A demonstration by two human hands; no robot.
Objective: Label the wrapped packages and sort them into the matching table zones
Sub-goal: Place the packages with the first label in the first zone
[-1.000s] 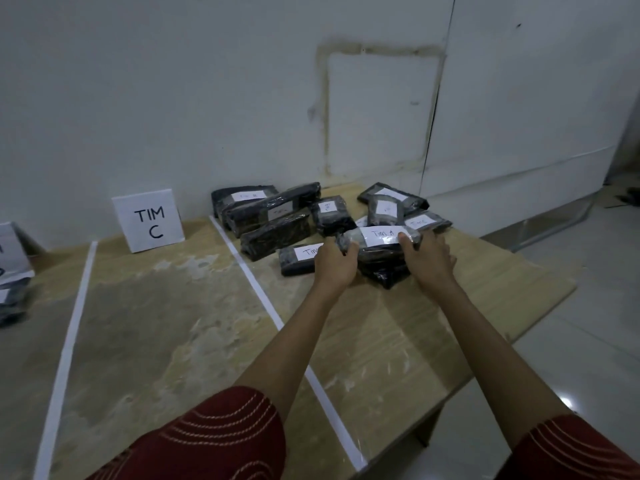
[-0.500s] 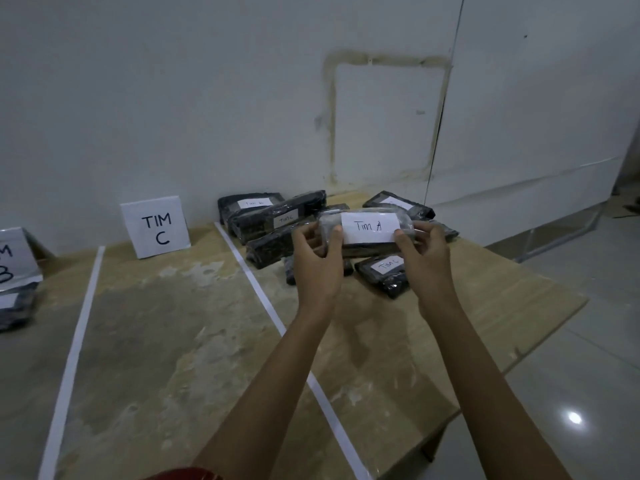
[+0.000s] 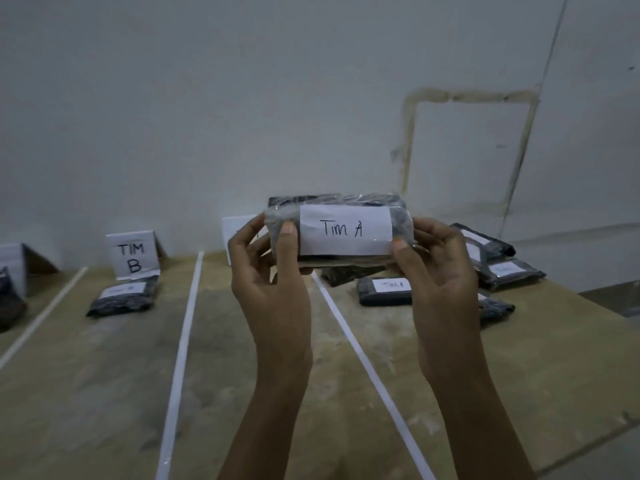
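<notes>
- The left hand (image 3: 273,271) and right hand (image 3: 440,271) pinch the ends of a wrapped package (image 3: 401,220) labelled "Tim A".
- At 9 o'clock, a "TIM B" sign (image 3: 132,258) stands on the desk (image 3: 104,375), with a second package (image 3: 123,296) just before it.
- Other packages (image 3: 509,271) lie at 3 o'clock.

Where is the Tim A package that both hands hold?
The Tim A package is at centre of the head view, above the table, gripped between the left hand and the right hand.
</notes>
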